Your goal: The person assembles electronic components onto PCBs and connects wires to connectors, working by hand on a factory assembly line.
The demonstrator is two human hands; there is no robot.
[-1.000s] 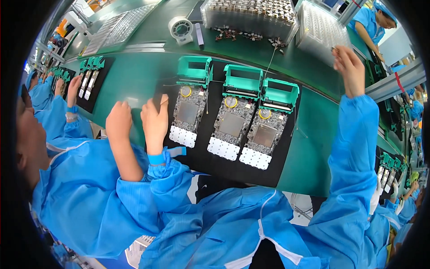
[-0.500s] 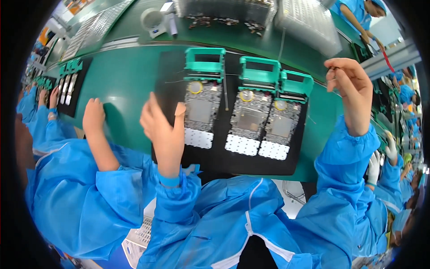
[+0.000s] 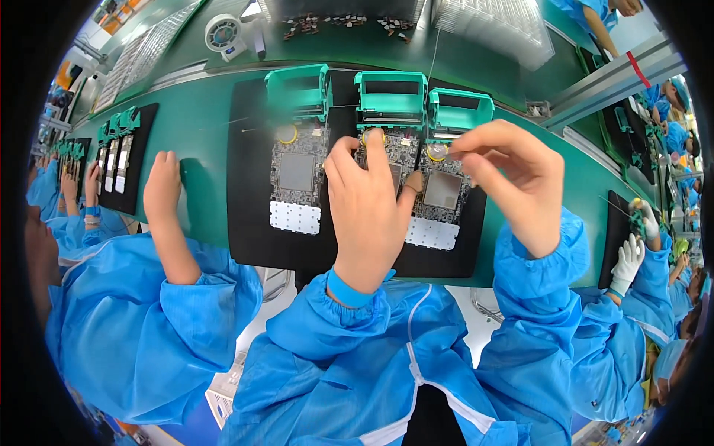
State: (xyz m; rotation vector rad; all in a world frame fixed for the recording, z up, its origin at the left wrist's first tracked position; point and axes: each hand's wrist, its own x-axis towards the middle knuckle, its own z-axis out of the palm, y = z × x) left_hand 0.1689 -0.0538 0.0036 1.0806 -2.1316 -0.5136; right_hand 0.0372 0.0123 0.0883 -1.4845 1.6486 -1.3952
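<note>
Three circuit boards lie side by side in green plastic holders on a black mat. My left hand lies palm down over the middle board, fingers apart. Its index fingertip touches near a yellow-ringed round part. The thumb, with a tan cover on its tip, reaches toward the right board. My right hand pinches above the right board's upper end, close to another yellow-ringed round part; whatever is between the fingertips is too small to make out. The left board is untouched.
Behind stand a small fan, loose small parts and a clear plastic tray. A co-worker's hand rests at left; a gloved hand works at right. A metal rail crosses the back right.
My left hand has moved right, from beside the left board onto the middle one. My right hand has come down and left to the right board. The view has shifted slightly.
</note>
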